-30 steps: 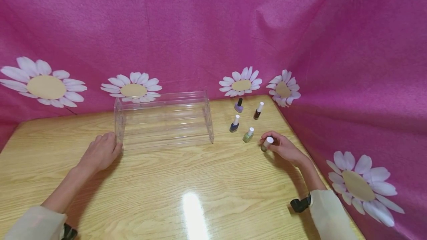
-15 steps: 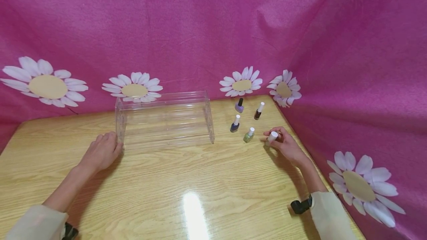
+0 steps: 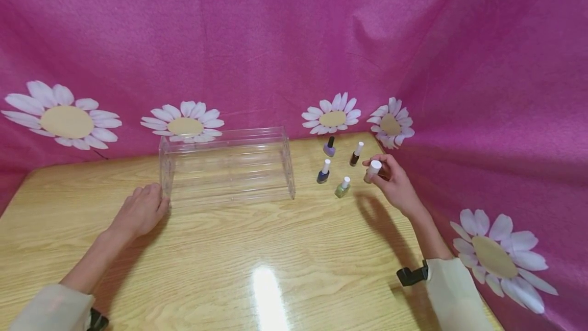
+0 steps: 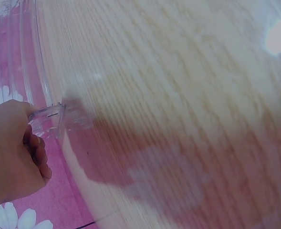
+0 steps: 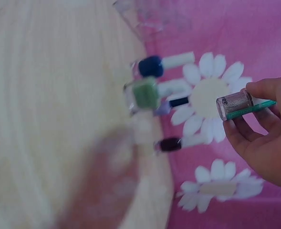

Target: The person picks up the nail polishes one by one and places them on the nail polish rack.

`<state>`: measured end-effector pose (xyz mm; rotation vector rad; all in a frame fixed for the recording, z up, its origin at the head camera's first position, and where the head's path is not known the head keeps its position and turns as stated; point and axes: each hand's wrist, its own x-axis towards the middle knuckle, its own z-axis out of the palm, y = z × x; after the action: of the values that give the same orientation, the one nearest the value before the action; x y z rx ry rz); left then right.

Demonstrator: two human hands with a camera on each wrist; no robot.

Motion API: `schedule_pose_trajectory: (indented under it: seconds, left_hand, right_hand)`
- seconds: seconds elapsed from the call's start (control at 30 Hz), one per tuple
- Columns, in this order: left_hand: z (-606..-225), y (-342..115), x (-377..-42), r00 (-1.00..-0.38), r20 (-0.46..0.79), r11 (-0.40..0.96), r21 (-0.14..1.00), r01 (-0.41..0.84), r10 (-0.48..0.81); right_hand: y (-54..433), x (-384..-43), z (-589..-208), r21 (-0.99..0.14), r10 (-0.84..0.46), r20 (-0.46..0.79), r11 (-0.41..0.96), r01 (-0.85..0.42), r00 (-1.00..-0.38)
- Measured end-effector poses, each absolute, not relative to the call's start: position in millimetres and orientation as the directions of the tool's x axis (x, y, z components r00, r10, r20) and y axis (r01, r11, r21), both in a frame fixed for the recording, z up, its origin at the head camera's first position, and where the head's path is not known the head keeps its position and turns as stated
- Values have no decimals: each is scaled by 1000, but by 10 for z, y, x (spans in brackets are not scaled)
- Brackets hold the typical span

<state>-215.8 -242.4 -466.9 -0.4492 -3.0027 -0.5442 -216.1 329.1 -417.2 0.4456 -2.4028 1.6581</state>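
Pinching a glittery polish bottle between thumb and fingers, the right hand holds it above the desk, near its right edge, with the white cap uppermost. A teal strip runs along the bottle's side. The left hand grips the near left corner of a clear rack, its fingers curled and its thumb against the plastic. The rack stands toward the back of the desk.

Between the rack and the right hand, four more bottles stand upright on the wood: a green bottle nearest the front, a navy bottle behind it to the left, a dark bottle and a lilac bottle with a black cap farther back. Pink cloth printed with white daisies hangs behind the desk and along its right side.
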Motion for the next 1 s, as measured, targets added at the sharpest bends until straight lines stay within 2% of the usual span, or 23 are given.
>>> schedule_pose_trajectory:
  seconds: [0.33,0.7,1.0]
  left_hand:
    - [-4688,-2449,-2159,-955,123,892,342,296,269]
    - [-4695,-2438,-2156,-953,142,894,334,300,267]
    - [-4702,-2453,-2158,-958,129,895,344,284,255]
  right_hand:
    - [2858,-2348,-3929,-881,-169,325,303,-362,-931]
    - [2313,-2543,-3748,-897,-273,329,209,-389,-904]
    - [1805,-2749,-3577,-891,-383,342,159,-426,-858]
